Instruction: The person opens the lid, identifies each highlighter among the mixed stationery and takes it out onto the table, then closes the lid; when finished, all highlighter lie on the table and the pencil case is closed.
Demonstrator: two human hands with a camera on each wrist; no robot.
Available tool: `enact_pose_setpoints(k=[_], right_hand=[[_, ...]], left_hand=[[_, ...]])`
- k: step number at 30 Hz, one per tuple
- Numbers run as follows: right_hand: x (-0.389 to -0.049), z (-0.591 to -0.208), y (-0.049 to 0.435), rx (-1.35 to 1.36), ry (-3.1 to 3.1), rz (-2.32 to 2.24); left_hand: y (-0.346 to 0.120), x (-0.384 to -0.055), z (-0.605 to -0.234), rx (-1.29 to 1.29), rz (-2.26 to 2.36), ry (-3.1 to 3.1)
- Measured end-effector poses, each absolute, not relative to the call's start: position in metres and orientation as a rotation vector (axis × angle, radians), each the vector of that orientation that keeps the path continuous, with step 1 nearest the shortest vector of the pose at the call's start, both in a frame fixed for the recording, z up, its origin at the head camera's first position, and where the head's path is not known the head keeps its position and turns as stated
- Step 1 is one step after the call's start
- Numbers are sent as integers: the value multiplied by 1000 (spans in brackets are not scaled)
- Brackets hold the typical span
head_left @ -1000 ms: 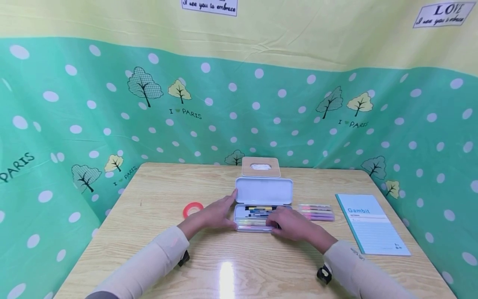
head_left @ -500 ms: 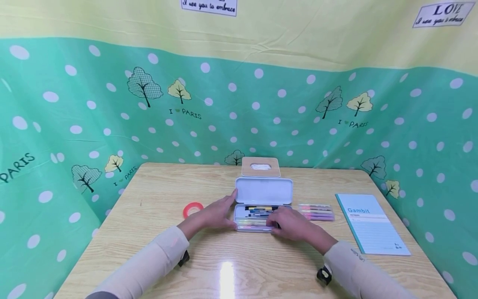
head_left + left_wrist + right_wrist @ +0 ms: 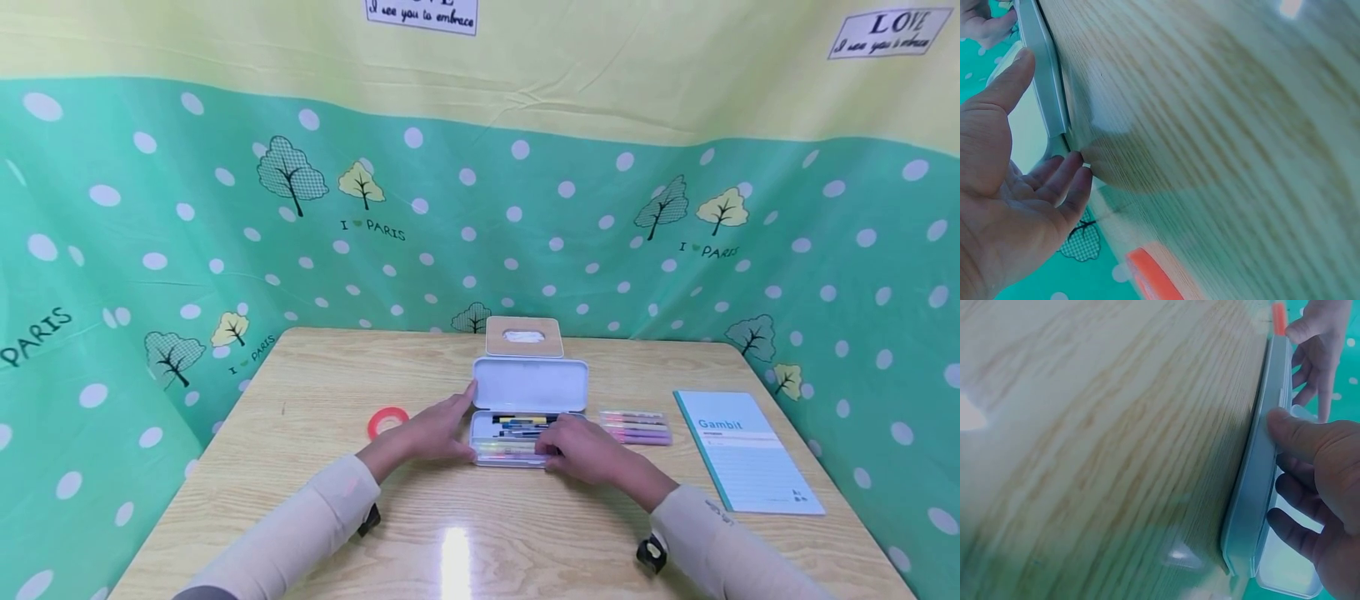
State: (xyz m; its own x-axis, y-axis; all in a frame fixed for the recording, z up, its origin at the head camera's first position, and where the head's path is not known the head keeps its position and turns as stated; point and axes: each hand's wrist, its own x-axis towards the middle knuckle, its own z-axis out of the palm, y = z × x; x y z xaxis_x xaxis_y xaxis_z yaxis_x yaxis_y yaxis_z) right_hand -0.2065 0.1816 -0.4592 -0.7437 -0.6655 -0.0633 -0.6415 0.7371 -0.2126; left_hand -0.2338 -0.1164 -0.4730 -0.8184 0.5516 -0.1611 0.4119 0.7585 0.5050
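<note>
A white pencil case (image 3: 480,429) lies on the table with its lid (image 3: 531,383) raised. Several pens (image 3: 517,423) fill its back part; along the front lies a clear pack of slim pale highlighters (image 3: 504,450). My left hand (image 3: 437,427) is at the case's left end, thumb near the front corner and fingers reaching toward the lid; in the left wrist view its fingers are spread. My right hand (image 3: 581,450) covers the case's front right corner, its curled fingers at the pack's right end. In the right wrist view the thumb (image 3: 1294,434) lies over the front wall, with some fingertips hidden behind it.
A red tape roll (image 3: 387,419) lies left of the case, partly behind the left hand. Right of it are another clear pack of pink and purple pens (image 3: 637,427) and a Gambit notebook (image 3: 750,450). A wood-topped tissue box (image 3: 523,337) stands behind the lid.
Both hands keep their places at the case. The pack's pale highlighters look slightly shifted under the right fingers; nothing else has visibly moved.
</note>
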Motion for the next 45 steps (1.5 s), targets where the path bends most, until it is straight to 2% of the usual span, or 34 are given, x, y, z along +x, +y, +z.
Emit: enact_pose_setpoints(k=[23,45], right_hand=[[-202,-453,200,-1078,2853,-319],[-205,-445,260,-1001,2975,-371]], left_hand=[[-115,-232,-471,740,656,2661],[-115,-233,-471,729,661,2647]])
